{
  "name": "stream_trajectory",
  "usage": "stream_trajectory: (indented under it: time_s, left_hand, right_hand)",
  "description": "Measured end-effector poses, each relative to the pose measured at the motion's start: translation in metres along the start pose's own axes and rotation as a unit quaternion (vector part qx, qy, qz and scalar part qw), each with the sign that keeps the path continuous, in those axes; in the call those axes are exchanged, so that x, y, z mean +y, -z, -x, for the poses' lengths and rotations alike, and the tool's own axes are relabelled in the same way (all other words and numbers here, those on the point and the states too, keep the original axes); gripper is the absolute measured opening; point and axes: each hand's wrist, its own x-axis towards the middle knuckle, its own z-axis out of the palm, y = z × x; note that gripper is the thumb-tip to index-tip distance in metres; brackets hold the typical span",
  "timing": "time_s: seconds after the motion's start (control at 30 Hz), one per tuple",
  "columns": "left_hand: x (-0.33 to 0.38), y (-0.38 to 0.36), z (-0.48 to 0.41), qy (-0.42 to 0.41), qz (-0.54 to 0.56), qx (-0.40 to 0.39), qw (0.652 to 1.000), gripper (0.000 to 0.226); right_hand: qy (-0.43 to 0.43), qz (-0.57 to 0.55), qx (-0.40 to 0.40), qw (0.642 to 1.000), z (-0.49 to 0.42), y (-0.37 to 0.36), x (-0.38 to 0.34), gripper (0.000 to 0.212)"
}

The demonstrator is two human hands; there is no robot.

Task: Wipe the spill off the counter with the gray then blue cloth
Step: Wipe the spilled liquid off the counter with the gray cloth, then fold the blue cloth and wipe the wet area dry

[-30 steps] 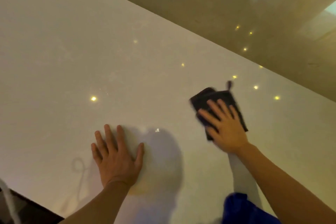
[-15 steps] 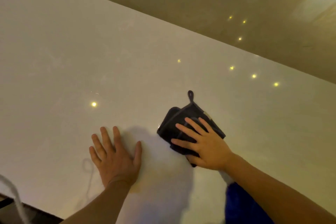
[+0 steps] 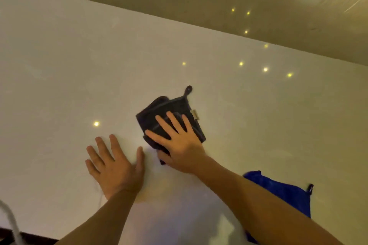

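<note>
A folded dark gray cloth [image 3: 163, 111] with a hanging loop lies on the glossy white counter [image 3: 59, 65]. My right hand [image 3: 179, 145] presses flat on its near half, fingers spread. To its left, my left hand [image 3: 115, 165] rests palm down on the bare counter, thumb close to the cloth's corner. A blue cloth [image 3: 284, 193] lies on the counter to the right, partly hidden under my right forearm. No spill is clearly visible on the shiny surface.
The counter's far edge [image 3: 199, 28] runs diagonally across the top, with a glossy beige floor beyond. Ceiling lights reflect as small bright dots. A white cable [image 3: 10, 219] and the dark near edge show at the bottom left.
My right hand has slid the gray cloth from the right toward my left hand, ending beside its thumb. The left hand has stayed planted. More of the blue cloth shows now.
</note>
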Motion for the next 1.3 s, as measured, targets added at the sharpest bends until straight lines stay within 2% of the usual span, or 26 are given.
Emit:
stream_trajectory:
  time_s: [0.07,0.1,0.13,0.17,0.23,0.27,0.33,0.57,0.6,0.7,0.77,0.83,0.9,1.0,1.03,1.1,1.17,1.23,1.3]
  left_hand:
    - [0.001,-0.002,-0.001,-0.001,0.007,0.001,1.000,0.092]
    - [0.001,-0.002,-0.002,0.002,0.009,0.002,1.000,0.091]
    - [0.000,-0.002,-0.003,0.007,0.013,0.006,1.000,0.089]
    - [0.000,-0.001,-0.001,0.010,0.015,0.006,1.000,0.088]
    - [0.000,-0.004,0.002,0.001,0.015,0.013,1.000,0.087]
    - [-0.001,-0.006,0.001,-0.002,0.012,0.024,1.000,0.087]
    - [-0.004,-0.010,0.001,0.002,0.002,0.036,0.999,0.089]
    - [-0.010,-0.012,-0.003,0.001,-0.013,0.040,0.999,0.097]
    - [-0.016,0.013,0.013,0.010,-0.002,0.059,0.998,0.097]
    - [-0.002,0.023,0.009,0.019,-0.007,0.032,0.999,0.088]
    - [0.037,0.041,0.026,-0.037,0.010,0.029,0.999,0.077]
    - [0.072,0.033,0.051,-0.145,0.028,0.024,0.989,0.062]
    - [0.097,0.014,0.094,-0.248,0.038,-0.040,0.967,0.049]
    - [0.127,-0.022,0.168,-0.274,0.040,-0.171,0.946,0.054]
    - [0.137,-0.031,0.190,-0.273,0.046,-0.194,0.941,0.056]
    - [0.154,-0.035,0.220,-0.269,0.071,-0.232,0.932,0.056]
    - [0.164,-0.040,0.230,-0.253,0.078,-0.253,0.930,0.046]
    - [0.170,-0.039,0.227,-0.233,0.097,-0.281,0.926,0.024]
    - [0.172,-0.029,0.217,-0.184,0.210,-0.344,0.897,0.008]
  right_hand:
    - [0.132,0.036,-0.050,0.989,0.030,0.012,0.050,0.059]
    - [0.150,0.050,-0.073,0.985,0.042,0.018,0.075,0.062]
    - [0.130,0.059,-0.087,0.986,0.052,0.025,0.096,0.062]
    - [0.070,0.060,-0.093,0.991,0.064,0.032,0.113,0.061]
    - [-0.136,0.053,-0.082,0.986,0.081,0.040,0.135,0.058]
    - [-0.232,0.048,-0.069,0.969,0.083,0.043,0.142,0.059]
    - [-0.357,0.034,-0.055,0.932,0.079,0.049,0.147,0.061]
    - [-0.507,-0.009,-0.033,0.861,0.074,0.073,0.167,0.063]
    - [-0.512,-0.009,-0.034,0.858,0.079,0.100,0.155,0.064]
    - [-0.541,-0.068,-0.109,0.831,0.071,0.132,0.173,0.073]
    - [-0.526,-0.106,-0.096,0.838,0.082,0.175,0.175,0.079]
    - [-0.505,-0.135,-0.052,0.851,0.099,0.180,0.169,0.081]
    - [-0.533,-0.148,-0.041,0.832,0.147,0.155,0.139,0.083]
    - [-0.666,-0.143,-0.099,0.726,0.247,0.108,0.087,0.094]
    - [-0.685,-0.141,-0.100,0.708,0.274,0.098,0.072,0.097]
    - [-0.681,-0.186,-0.059,0.706,0.302,0.096,0.053,0.087]
    - [-0.659,-0.275,-0.022,0.699,0.303,0.097,0.043,0.069]
    - [-0.657,-0.344,0.000,0.671,0.298,0.098,0.037,0.059]
    - [-0.659,-0.390,0.050,0.641,0.289,0.099,0.033,0.046]
